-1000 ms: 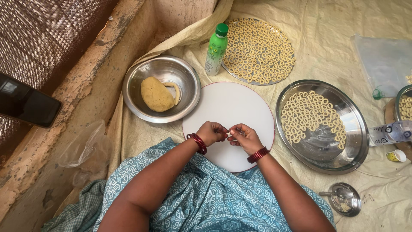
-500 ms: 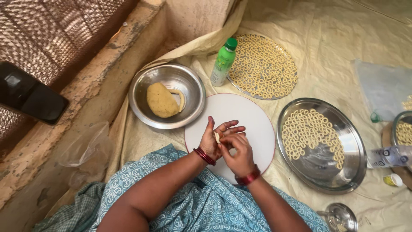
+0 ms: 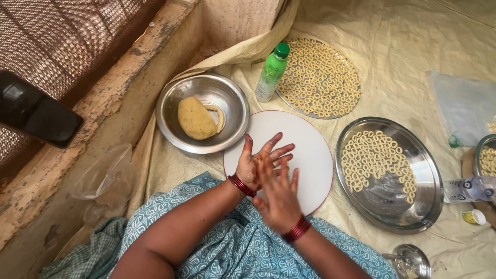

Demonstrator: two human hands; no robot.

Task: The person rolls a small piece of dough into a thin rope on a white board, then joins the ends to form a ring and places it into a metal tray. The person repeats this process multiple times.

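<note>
- The right hand (image 3: pixel 279 194) and left hand (image 3: pixel 261 163) meet palm to palm over the near half of the white board (image 3: pixel 310 150), fingers stretched flat. Neither is clenched around anything. If a bit of dough lies pressed between the palms, it is hidden, so I cannot tell.
- Both wrists carry red bangles (image 3: pixel 295 229), and the forearms come up from a teal patterned cloth (image 3: pixel 227 248) at six o'clock.
- The board's open surface shows no rings or dough scraps.
- At ten o'clock from the hands sits a steel bowl (image 3: pixel 170 119) holding a lump of dough (image 3: pixel 195 119) with a thin curl of dough beside it. A good portion of dough is left unshaped.
- At three o'clock a steel plate (image 3: pixel 429 196) holds rows of small dough rings (image 3: pixel 374 157) across its far and left parts. Its near right part is bare metal, so I judge it roughly half filled.
- At one o'clock, farther off, a flat round tray (image 3: pixel 305 106) is covered edge to edge with rings and looks complete.
- A green bottle (image 3: pixel 272 72) stands at twelve o'clock, touching that tray's left rim.
- At the right edge another dish (image 3: pixel 483 160) with rings is partly cut off.
- A dark phone (image 3: pixel 36 111) rests on the ledge at nine o'clock, well apart.
</note>
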